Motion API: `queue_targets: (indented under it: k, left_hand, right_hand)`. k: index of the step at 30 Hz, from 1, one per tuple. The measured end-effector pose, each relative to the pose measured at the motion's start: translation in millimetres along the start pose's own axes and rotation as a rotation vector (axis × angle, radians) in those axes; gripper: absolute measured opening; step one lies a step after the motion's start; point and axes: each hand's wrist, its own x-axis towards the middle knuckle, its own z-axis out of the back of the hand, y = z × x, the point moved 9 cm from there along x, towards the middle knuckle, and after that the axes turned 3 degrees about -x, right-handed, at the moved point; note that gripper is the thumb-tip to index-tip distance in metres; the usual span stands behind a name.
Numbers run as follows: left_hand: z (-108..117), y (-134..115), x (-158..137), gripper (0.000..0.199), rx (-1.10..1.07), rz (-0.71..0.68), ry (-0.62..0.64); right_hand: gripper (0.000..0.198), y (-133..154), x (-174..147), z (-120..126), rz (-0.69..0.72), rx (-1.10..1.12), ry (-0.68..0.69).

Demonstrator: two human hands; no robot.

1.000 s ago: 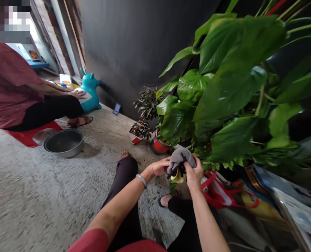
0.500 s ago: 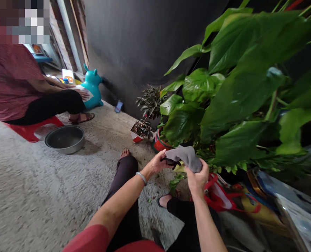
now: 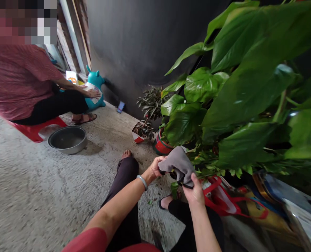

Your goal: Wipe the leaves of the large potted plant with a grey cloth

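A soft grey cloth (image 3: 177, 161) with a dark edge is stretched between my hands, above the floor in front of the plants. At its left end my left hand (image 3: 155, 167) pinches the edge, with a pale bangle (image 3: 142, 182) on that wrist. My right hand (image 3: 195, 193) grips the lower right corner, thumb on top of the fabric. The middle of the cloth bulges upward and sags in folds along its near side. Fingers underneath it are partly hidden.
Large leafy plants (image 3: 239, 94) crowd the right, above a red-handled bag (image 3: 234, 206). A small potted plant (image 3: 139, 134) stands by the dark wall. At left, a person (image 3: 24, 80) on a red stool (image 3: 32, 131) touches a turquoise toy animal (image 3: 94, 82), near a metal basin (image 3: 67, 140).
The cloth has been turned and spread wider, showing more of its grey face. My right hand has moved down slightly. The seated person leans farther toward the toy.
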Motion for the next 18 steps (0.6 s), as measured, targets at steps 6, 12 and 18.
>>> queue_targets:
  k: [6,12,18]
  left_hand:
    - [-14,28,8,0.029,0.028,0.084,0.117]
    - [-20,34,20,0.030,0.370,0.079,0.108]
    - [10,-1,29,0.025,0.682,-0.103,-0.233]
  right_hand:
    - [0.048,-38,-11,-4,-0.311,0.333,-0.012]
    - [0.037,-36,0,22,-0.270,0.396,-0.153]
    - [0.023,43,62,31,-0.175,0.359,-0.190]
